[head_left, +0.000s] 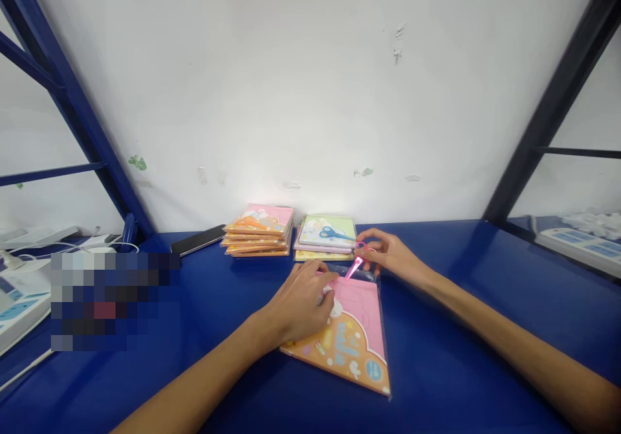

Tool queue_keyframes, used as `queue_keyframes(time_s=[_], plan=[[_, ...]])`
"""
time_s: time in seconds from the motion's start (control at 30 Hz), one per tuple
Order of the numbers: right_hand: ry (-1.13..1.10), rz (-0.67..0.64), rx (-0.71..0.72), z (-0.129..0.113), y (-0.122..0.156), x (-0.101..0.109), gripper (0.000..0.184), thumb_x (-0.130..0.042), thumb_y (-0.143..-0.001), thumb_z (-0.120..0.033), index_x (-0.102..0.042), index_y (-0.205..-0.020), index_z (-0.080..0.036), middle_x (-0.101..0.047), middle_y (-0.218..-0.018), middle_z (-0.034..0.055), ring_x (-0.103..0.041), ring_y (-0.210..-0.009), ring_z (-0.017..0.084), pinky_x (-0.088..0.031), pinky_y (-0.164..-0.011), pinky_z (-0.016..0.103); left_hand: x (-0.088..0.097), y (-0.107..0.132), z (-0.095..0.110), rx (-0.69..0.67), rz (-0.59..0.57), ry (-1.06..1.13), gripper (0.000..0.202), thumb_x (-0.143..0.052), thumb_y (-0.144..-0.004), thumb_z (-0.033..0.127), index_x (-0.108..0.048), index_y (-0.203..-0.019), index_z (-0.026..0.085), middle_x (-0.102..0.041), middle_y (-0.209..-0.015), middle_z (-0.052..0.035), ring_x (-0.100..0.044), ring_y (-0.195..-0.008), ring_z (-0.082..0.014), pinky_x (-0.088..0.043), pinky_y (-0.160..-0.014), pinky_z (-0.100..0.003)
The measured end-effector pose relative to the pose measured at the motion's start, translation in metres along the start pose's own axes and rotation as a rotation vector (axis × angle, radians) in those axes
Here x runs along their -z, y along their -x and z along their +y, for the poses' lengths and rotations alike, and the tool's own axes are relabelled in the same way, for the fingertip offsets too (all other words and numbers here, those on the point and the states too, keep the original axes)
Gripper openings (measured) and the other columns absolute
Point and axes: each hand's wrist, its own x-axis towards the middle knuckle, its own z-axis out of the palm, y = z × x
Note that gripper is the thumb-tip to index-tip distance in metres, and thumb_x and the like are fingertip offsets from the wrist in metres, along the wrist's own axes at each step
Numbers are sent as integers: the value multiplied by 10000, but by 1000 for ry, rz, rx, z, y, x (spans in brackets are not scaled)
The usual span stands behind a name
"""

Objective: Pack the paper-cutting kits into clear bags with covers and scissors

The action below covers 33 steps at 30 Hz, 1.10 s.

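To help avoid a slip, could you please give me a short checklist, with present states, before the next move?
1. Left hand on the pink-and-orange packet: ok, across its left side.
2. Right hand holding the pink scissors: ok, at the handles.
3. Scissors' tip directed at the packet's upper edge: ok.
4. Left fingers well away from that tip: not ok, they are close beside it.
5. Blades' exact gap: cannot tell, too small here.
6. Black phone apart from the packet: ok.
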Motion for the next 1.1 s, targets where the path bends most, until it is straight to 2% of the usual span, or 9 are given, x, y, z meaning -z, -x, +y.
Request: queue_keyframes(time_s=[0.13,0.57,0.73,0.93,1.1], plan=[[44,13,11,2,-1,2,492,-801,-748,-519,-576,-1054,-206,-702,-729,10,-633,-619,159,-453,-503,254,0,-1,-1,-8,15,43,364,-487,-922,149,-683,-1228,155,-647,-1197,-137,-598,-1120,-276,-466,-994,-441],[125,-119,-11,3,3,-2,486,-720,-801,-617,-688,-983,-167,-638,-672,-5,-524,-605,130,-385,-584,267,-2,-3,-6,17,109,224,341,-461,-826,43,-598,-1087,214,-657,-1107,-74,-594,-1101,-233,-450,-1007,-393],[218,-66,58,3,2,-1,461,-671,-841,-620,-698,-945,-172,-612,-631,-15,-471,-569,122,-307,-559,267,-1,-3,-4,15,106,216,338,-481,-805,39,-595,-1082,196,-643,-1112,-85,-581,-1095,-238,-447,-1004,-396],[117,29,7,8,0,-6,505,-696,-795,-660,-675,-964,-185,-626,-618,-13,-475,-534,124,-310,-532,261,-3,-2,-4,5,103,215,348,-521,-788,65,-567,-1100,211,-641,-1110,-73,-584,-1071,-238,-449,-986,-402],[135,-40,4,8,4,-16,459,-686,-826,-635,-678,-932,-189,-653,-655,-1,-492,-538,120,-332,-541,262,-3,-4,-6,16,99,232,339,-516,-786,71,-564,-1092,209,-639,-1118,-80,-586,-1083,-242,-449,-983,-401]])
